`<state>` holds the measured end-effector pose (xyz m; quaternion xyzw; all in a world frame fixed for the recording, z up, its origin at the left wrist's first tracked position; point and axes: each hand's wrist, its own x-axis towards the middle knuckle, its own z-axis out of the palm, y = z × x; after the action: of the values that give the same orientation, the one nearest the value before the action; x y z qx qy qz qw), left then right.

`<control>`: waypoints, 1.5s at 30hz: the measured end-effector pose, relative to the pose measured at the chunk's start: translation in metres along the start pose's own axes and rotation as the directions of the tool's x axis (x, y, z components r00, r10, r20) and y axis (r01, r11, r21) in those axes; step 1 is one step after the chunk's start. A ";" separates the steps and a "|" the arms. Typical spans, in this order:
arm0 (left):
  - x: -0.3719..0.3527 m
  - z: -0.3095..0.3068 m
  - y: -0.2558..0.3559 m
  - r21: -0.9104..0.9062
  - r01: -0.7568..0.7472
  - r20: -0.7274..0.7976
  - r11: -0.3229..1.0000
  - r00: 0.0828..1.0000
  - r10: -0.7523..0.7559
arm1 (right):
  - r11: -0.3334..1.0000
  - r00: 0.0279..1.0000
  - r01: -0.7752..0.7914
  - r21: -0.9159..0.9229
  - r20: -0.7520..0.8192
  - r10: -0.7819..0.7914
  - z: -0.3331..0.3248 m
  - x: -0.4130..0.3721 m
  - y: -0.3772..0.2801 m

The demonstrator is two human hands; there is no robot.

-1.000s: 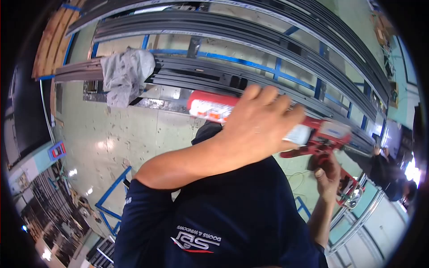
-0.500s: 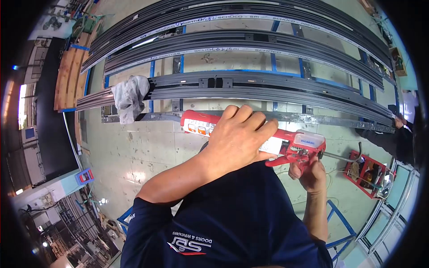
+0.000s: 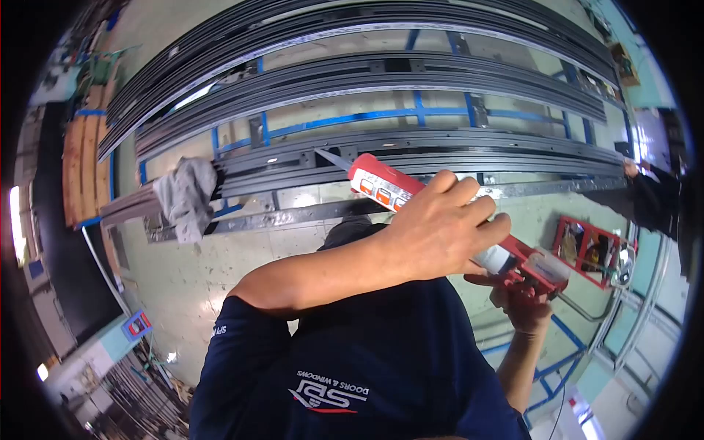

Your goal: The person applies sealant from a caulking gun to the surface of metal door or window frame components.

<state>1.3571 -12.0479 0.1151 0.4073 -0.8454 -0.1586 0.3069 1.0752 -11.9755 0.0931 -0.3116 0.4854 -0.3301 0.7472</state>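
Note:
My left hand (image 3: 451,227) is wrapped over the red and white sealant cartridge (image 3: 385,189) that sits in a red caulking gun (image 3: 546,270). Below the gun's body, my right hand (image 3: 524,312) grips the handle, its fingers partly hidden. The tapered nozzle (image 3: 334,159) points up and to the left and overlaps the nearest dark metal profile (image 3: 257,163) in this view. From the gun's back end a bent metal rod (image 3: 587,314) sticks out at the lower right.
A grey cloth (image 3: 187,196) hangs over the near profile's left end. More long profiles (image 3: 330,81) lie behind on a blue frame (image 3: 367,117). At the right are another person's dark sleeve (image 3: 653,198) and a red tool crate (image 3: 559,238).
The caulking gun has tilted, with its front end raised and its rear lowered to the right. Both hands have moved right and down with it, and the nozzle now shows.

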 end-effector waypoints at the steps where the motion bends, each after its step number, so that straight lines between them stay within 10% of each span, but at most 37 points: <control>1: 0.004 0.000 -0.008 -0.039 -0.022 -0.001 0.999 1.000 0.022 | 0.992 0.998 0.032 -0.123 -0.052 -0.038 0.004 -0.009 -0.004; 4: 0.025 0.014 -0.022 -0.132 -0.174 -0.011 0.976 0.985 0.174 | 0.938 0.986 -0.010 -0.345 -0.160 -0.049 0.018 -0.024 -0.004; 13: 0.074 0.029 -0.025 -0.310 -0.421 -0.216 0.852 0.904 0.368 | 0.955 0.819 0.279 0.102 -0.545 -0.181 0.071 -0.050 0.006; 18: 0.050 0.061 -0.070 -0.204 -0.195 0.094 0.959 0.972 0.217 | 0.865 0.620 0.499 0.058 -0.721 -0.309 0.050 -0.083 0.035; 25: 0.009 0.100 -0.147 0.361 0.178 0.382 0.915 0.867 -0.320 | 0.762 0.282 0.629 0.154 -0.959 -0.038 -0.029 -0.127 0.119; 28: 0.007 0.099 -0.154 0.477 0.253 0.423 0.842 0.773 -0.472 | 0.831 0.097 0.509 0.223 -0.975 0.202 -0.072 -0.144 0.185; 31: 0.010 0.099 -0.151 0.582 0.294 0.400 0.758 0.708 -0.581 | 0.836 0.201 0.406 0.370 -0.928 0.313 -0.108 -0.169 0.272; 35: 0.004 0.101 -0.145 0.606 0.338 0.389 0.720 0.664 -0.639 | 0.796 0.112 0.229 0.560 -0.828 0.550 -0.100 -0.167 0.309; 40: -0.009 0.110 -0.142 0.661 0.362 0.335 0.657 0.641 -0.691 | 0.820 0.254 -0.006 0.573 -0.792 0.555 -0.091 -0.186 0.350; 45: -0.013 0.113 -0.142 0.611 0.380 0.308 0.694 0.694 -0.651 | 0.817 0.134 -0.256 0.516 -0.819 0.559 -0.103 -0.198 0.371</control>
<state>1.3745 -12.1233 -0.0499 0.6449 -0.7486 -0.1158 -0.1013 0.9883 -11.6148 -0.1302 0.1937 0.8511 -0.2875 0.3942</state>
